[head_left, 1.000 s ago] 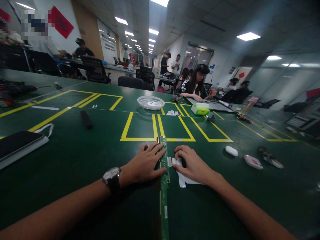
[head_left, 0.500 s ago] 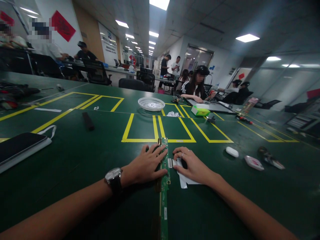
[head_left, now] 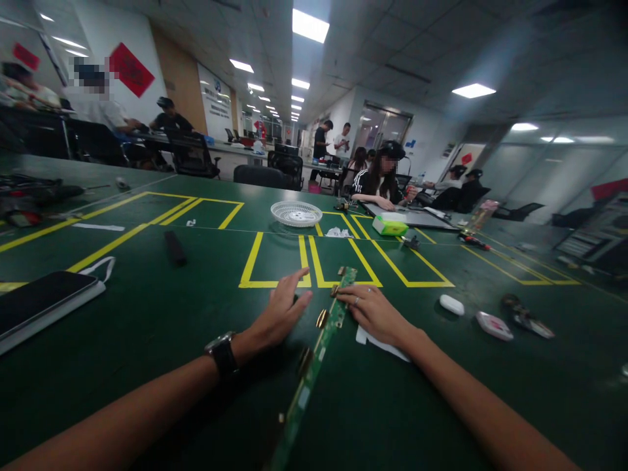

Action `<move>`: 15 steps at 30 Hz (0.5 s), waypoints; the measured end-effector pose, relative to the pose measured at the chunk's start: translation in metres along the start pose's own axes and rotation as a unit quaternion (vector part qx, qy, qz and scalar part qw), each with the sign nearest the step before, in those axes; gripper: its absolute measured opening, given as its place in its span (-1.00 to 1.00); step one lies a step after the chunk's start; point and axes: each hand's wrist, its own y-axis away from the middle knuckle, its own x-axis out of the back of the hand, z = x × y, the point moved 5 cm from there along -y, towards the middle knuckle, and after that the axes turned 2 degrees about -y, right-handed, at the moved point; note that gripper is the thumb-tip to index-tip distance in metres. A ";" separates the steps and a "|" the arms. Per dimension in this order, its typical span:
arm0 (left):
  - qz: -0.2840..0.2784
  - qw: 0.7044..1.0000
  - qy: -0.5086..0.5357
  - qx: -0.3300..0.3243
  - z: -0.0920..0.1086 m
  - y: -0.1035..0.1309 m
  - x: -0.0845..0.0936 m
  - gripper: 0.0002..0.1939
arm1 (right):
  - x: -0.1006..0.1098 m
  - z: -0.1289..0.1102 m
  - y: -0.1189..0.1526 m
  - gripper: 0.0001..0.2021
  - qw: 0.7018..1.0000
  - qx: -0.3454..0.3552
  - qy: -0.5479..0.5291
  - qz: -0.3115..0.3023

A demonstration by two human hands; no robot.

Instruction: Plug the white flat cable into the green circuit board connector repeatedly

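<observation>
One white basket (head_left: 296, 221) on table (head_left: 206, 314); right hand (head_left: 377, 315) holding circuit board (head_left: 328, 337).

dim room, bright ceiling panels, hazy glare, stretched edges

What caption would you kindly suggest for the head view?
Right hand on a long green circuit board, open left hand beside it.

Left arm (head_left: 142, 409): in from lower left, angled inward | left wrist (head_left: 241, 352): nearly straight | left grip (head_left: 280, 313): open, thumb and forefinger parted | right arm (head_left: 483, 396): in from lower right | right grip (head_left: 377, 315): back upward, fingers leftward, lightly bent, thumb hidden
</observation>
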 end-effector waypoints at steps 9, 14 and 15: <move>0.019 1.000 0.007 0.002 0.005 0.001 0.006 -0.54 | -0.001 0.082 0.024 -0.57 0.954 -0.265 0.136 0.044; 0.006 1.000 0.002 0.005 0.001 0.000 0.003 -0.54 | -0.003 0.076 0.025 -0.47 0.948 -0.302 0.103 0.014; 0.003 1.000 0.003 0.002 0.001 0.000 0.002 -0.55 | -0.002 0.076 0.026 -0.46 0.947 -0.305 0.101 0.011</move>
